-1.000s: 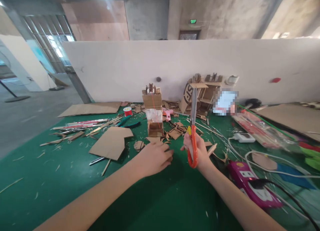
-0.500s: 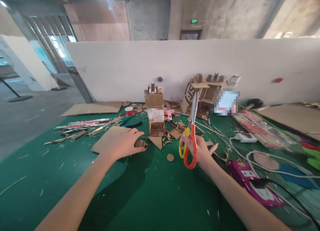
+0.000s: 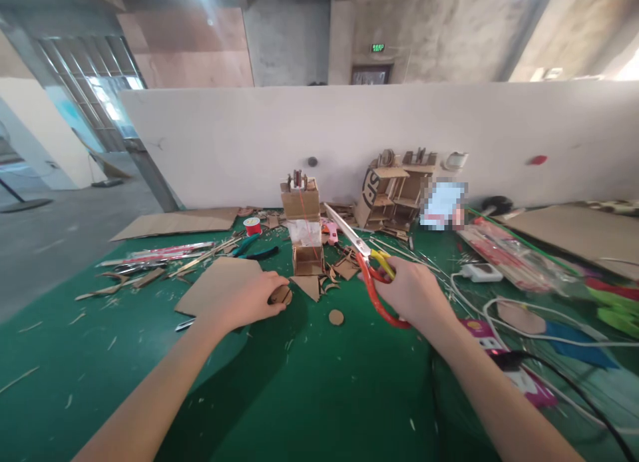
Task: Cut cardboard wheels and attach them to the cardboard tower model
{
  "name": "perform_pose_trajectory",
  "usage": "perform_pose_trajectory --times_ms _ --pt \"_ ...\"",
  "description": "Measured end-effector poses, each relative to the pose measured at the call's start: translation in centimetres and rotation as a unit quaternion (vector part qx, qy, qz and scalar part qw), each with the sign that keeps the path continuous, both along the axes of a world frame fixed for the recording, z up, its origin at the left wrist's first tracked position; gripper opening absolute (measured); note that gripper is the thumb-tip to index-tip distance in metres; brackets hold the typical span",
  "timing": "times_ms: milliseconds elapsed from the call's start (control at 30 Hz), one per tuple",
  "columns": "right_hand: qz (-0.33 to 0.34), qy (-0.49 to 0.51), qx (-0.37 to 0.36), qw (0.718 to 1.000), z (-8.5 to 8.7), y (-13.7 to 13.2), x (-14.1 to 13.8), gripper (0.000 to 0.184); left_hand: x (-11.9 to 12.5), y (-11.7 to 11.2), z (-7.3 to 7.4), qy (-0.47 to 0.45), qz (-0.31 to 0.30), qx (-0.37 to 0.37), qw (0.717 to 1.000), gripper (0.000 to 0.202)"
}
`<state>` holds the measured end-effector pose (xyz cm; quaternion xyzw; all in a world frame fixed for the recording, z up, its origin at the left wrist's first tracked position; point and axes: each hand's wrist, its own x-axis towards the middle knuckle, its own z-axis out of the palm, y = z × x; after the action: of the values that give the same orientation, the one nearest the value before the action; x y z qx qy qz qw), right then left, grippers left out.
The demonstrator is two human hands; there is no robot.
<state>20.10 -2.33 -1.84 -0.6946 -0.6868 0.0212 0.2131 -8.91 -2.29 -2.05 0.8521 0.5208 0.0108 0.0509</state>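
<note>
My right hand (image 3: 417,292) grips red and yellow scissors (image 3: 367,265) by the handles, blades closed and pointing up-left toward a small cardboard tower (image 3: 302,226). My left hand (image 3: 249,299) rests on a flat cardboard sheet (image 3: 214,285), its fingers curled round a small cardboard disc (image 3: 280,295). Another cardboard disc (image 3: 336,317) lies loose on the green mat (image 3: 319,395) between my hands. Cardboard offcuts (image 3: 344,269) are scattered in front of the tower.
A pink power strip (image 3: 499,355) with black and white cables lies at the right. Pliers (image 3: 254,249), sticks, a red spool (image 3: 252,225) and a large cardboard sheet (image 3: 174,220) sit at the left. A cardboard shelf model (image 3: 394,192) leans on the white wall.
My right hand has tipped the scissors from upright to pointing up-left and lowered them. My left hand moved left from the middle onto the cardboard sheet and closed on the disc.
</note>
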Motion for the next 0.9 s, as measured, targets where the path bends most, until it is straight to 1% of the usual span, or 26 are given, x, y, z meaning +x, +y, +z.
perform_pose_trajectory --times_ms 33,100,167,233,267,300,367,400,467,567,667,767,900 --pt "0.007 -0.035 -0.023 0.999 0.9 0.0 0.3 0.025 -0.1 0.2 -0.5 -0.008 0.000 0.002 1.000 0.024" --pt "-0.007 -0.088 -0.052 0.995 2.9 0.2 0.8 0.021 -0.2 0.3 -1.3 -0.027 -0.006 0.008 1.000 0.037" --pt "-0.032 -0.118 -0.071 0.990 4.5 0.6 1.5 0.025 0.2 0.2 -1.9 -0.049 -0.023 0.016 0.998 0.044" --pt "-0.058 -0.153 -0.101 0.981 5.6 0.9 2.4 0.023 0.8 -0.1 -2.1 -0.069 -0.066 0.019 0.995 0.045" --pt "-0.062 -0.166 -0.114 0.978 5.9 1.0 2.8 0.022 1.1 -0.3 -2.2 -0.075 -0.089 0.021 0.993 0.046" --pt "-0.067 -0.177 -0.123 0.974 6.0 1.1 3.3 0.022 1.4 -0.4 -2.1 -0.078 -0.107 0.025 0.991 0.046" --pt "-0.077 -0.185 -0.150 0.968 5.6 1.3 4.4 0.022 1.8 -0.6 -2.1 -0.078 -0.124 0.041 0.988 0.043" --pt "-0.082 -0.186 -0.160 0.966 5.2 1.5 4.9 0.023 1.9 -0.7 -2.1 -0.077 -0.126 0.049 0.988 0.041" --pt "-0.066 -0.195 -0.175 0.963 4.2 2.2 5.7 0.024 2.0 -0.7 -2.0 -0.074 -0.126 0.058 0.987 0.038" --pt "-0.050 -0.215 -0.192 0.956 2.8 4.0 6.6 0.021 1.9 -0.8 -1.9 -0.068 -0.123 0.059 0.988 0.034" --pt "-0.033 -0.226 -0.201 0.953 2.0 6.2 6.9 0.022 1.8 -0.8 -2.0 -0.078 -0.107 0.047 0.990 0.032" --pt "-0.013 -0.241 -0.219 0.945 2.1 7.7 6.6 0.020 1.8 -0.8 -2.4 -0.099 -0.094 0.042 0.990 0.033" --pt "0.012 -0.262 -0.214 0.941 3.1 8.5 4.9 0.021 2.1 -0.6 -3.0 -0.124 -0.124 0.063 0.983 0.039"
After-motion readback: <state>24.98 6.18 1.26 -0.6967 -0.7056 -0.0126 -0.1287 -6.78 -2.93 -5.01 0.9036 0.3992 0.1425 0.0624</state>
